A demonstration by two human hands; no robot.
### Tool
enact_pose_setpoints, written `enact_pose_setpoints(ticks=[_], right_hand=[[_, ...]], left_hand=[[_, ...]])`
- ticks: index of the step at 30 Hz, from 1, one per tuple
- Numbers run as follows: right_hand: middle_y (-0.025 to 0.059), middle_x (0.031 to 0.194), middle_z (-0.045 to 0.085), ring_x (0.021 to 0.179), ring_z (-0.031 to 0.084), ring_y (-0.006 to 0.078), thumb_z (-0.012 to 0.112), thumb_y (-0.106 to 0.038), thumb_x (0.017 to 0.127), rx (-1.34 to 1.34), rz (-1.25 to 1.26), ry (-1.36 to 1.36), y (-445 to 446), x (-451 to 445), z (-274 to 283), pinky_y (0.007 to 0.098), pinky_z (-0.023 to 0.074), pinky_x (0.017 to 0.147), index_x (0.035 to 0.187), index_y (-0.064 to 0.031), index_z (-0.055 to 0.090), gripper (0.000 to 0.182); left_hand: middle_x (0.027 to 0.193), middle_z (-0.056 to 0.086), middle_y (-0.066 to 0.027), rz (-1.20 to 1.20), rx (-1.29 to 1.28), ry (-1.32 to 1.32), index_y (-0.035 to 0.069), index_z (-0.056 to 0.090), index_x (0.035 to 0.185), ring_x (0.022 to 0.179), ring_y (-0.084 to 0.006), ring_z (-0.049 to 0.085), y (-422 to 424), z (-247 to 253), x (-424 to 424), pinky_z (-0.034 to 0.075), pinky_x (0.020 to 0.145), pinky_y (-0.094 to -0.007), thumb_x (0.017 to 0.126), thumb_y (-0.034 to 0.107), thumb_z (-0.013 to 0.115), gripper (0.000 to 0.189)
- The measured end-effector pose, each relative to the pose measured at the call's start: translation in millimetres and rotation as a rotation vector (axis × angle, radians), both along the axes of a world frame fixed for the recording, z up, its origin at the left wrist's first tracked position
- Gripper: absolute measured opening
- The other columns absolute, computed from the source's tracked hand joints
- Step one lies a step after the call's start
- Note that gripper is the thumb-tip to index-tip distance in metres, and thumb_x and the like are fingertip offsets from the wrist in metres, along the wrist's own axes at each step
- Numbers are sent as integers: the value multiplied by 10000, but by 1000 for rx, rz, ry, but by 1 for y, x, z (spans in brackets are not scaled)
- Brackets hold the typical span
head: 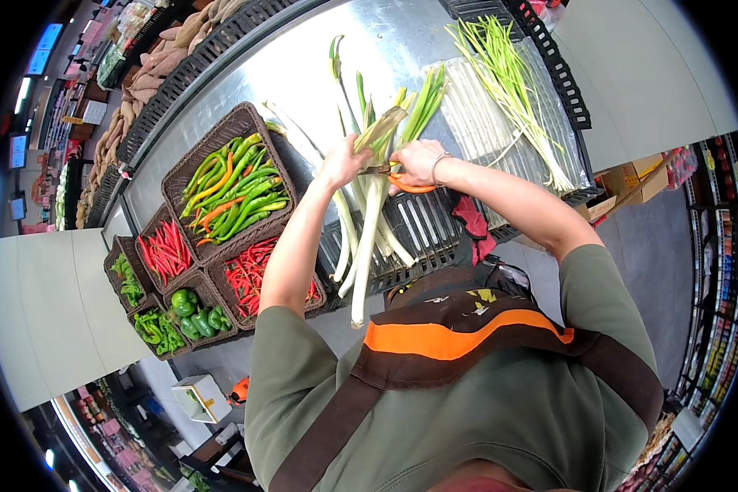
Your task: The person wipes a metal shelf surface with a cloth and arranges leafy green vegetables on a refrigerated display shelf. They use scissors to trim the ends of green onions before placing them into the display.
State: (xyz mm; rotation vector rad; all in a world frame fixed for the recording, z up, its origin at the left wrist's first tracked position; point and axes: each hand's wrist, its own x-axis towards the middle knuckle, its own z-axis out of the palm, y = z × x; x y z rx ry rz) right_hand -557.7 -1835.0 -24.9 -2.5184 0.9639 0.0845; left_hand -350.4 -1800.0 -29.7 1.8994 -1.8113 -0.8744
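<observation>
My left hand [344,163] grips the leafy top of a large Welsh onion or leek [369,246], whose white stalk points towards me with the root end past the counter edge. In my right hand [420,161] is a pair of scissors [413,186] with orange handles. Their blades lie across the stalk just below my left hand; whether they have cut into it cannot be seen. More long white-and-green stalks [346,114] lie under and behind my hands, some on a black slatted crate [427,212].
Brown woven baskets to the left hold long green peppers [240,184], red chilies [166,251] and green bell peppers [202,320]. On the right, a bunch of thin green stalks [498,86] lies on clear plastic [467,111]. Sweet potatoes [154,67] are piled beyond the metal counter [400,37].
</observation>
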Motion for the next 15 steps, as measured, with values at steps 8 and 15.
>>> enact_pose_setpoints(ticks=[8, 15], right_hand=[[184, 792, 673, 813, 663, 381, 725, -622, 646, 52, -37, -38, 4, -1, 3, 462, 519, 741, 911, -89, 696, 596], [162, 884, 672, 892, 658, 332, 703, -654, 651, -30, -96, -82, 11, -29, 4, 453, 512, 751, 1088, -130, 655, 684]], left_hand=[[812, 640, -93, 354, 126, 466, 2, 607, 966, 757, -167, 623, 0, -23, 16, 503, 711, -318, 867, 176, 650, 205], [823, 621, -48, 368, -17, 515, 8, 593, 930, 760, -148, 593, -8, -26, 28, 488, 723, -299, 886, 143, 646, 152]])
